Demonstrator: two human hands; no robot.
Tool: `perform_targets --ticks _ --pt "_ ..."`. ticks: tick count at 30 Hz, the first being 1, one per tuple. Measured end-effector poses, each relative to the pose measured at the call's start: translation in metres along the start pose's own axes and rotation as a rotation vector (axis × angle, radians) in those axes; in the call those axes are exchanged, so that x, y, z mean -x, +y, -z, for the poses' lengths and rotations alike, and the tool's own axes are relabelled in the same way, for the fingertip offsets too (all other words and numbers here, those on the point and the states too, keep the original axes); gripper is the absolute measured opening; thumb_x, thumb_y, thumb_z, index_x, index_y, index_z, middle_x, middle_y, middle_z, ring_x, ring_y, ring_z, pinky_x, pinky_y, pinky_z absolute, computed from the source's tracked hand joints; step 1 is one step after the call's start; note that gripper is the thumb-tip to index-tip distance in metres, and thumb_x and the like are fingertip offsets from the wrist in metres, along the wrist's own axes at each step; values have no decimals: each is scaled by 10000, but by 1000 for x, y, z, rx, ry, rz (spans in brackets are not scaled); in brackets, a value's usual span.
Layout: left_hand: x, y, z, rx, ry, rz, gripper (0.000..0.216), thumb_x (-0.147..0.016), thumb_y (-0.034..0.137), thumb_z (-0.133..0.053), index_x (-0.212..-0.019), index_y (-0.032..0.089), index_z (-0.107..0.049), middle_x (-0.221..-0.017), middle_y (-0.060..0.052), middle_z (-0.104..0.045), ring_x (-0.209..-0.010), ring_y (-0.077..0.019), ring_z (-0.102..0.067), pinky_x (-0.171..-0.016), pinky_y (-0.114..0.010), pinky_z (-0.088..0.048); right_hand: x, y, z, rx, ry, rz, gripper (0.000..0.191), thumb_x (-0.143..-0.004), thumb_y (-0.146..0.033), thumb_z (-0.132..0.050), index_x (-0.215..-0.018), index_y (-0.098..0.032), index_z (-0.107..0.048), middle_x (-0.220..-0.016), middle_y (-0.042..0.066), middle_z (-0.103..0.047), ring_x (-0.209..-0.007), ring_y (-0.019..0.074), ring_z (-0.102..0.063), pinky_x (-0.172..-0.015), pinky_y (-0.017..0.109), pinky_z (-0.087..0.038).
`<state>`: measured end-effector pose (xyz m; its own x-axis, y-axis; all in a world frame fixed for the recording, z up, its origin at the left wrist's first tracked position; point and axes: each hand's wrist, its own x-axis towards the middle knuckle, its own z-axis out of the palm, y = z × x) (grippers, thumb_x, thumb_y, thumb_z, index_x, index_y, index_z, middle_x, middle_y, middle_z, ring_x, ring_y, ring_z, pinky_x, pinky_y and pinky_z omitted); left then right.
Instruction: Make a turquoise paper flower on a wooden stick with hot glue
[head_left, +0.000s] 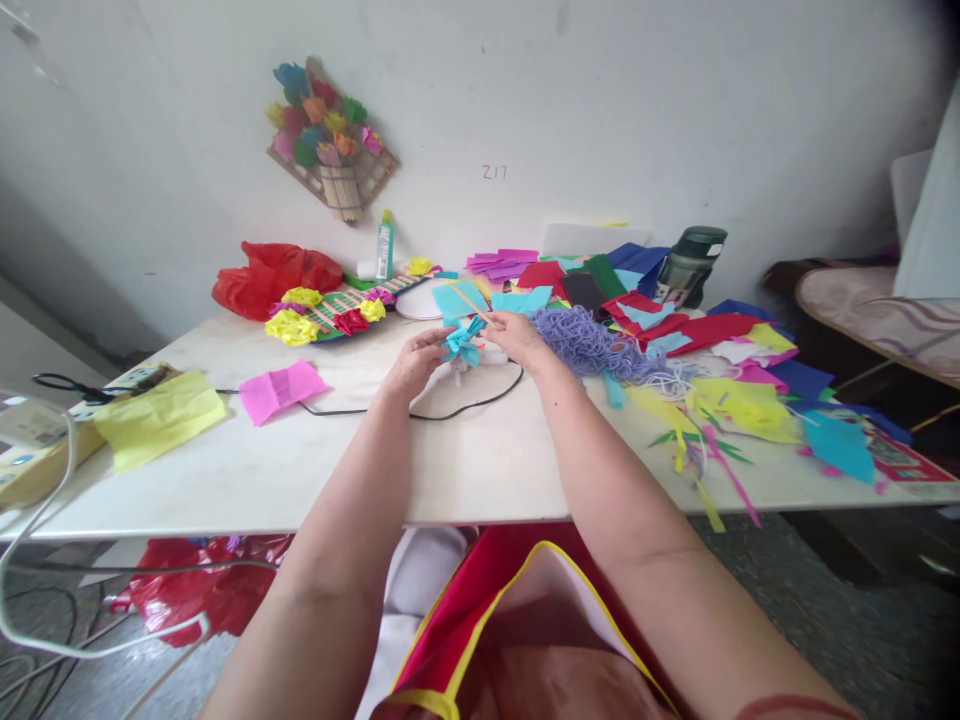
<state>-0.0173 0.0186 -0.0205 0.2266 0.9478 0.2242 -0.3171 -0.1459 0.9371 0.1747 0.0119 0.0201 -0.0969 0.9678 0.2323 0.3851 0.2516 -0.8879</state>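
1. My left hand (pixel 415 362) and right hand (pixel 519 338) both pinch a blue paper flower (pixel 463 341) over the white table (pixel 450 470).
2. A black cable (pixel 457 408) curves on the tabletop just below them.
3. Purple yarn (pixel 585 342) lies just beside my right hand.
4. A pink sheet (pixel 281 390) and a yellow sheet (pixel 159 418) lie flat to my left, apart from each other.

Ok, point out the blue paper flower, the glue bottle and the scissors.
blue paper flower (pixel 460 343): head view, its crumpled middle.
glue bottle (pixel 384 250): head view, the green body.
scissors (pixel 56 383): head view, the black handles.
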Motion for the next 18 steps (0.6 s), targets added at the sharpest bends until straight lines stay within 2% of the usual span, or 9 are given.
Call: perform_targets --ticks 6,14,18 --pt "-2 2 1 25 20 5 312 -580 210 -714 -883 136 -730 -791 -48 -720 -712 -170 -665 -727 -308 -536 -1 1 1 148 17 53 347 -824 -154 -577 -1140 -170 -720 -1142 75 -750 -1050 182 -689 -919 286 -504" --pt "1 0 -1 -23 82 -38 494 -608 514 -847 -895 138 -705 -745 -40 -703 -681 -156 -659 -679 -297 -548 -2 1 0 445 78 99 283 -879 -298 -568 -1078 -207 -748 -1018 35 -768 -944 172 -673 -784 250 -471" --pt "2 1 -1 -44 96 -64 645 -606 544 -846 -1111 176 -685 -833 -35 -730 -734 -173 -692 -656 -282 -546 -1 1 -3 529 125 106 291 -887 -372 -551 -1005 -218 -768 -892 18 -759 -843 161 -650 -698 236 -425"
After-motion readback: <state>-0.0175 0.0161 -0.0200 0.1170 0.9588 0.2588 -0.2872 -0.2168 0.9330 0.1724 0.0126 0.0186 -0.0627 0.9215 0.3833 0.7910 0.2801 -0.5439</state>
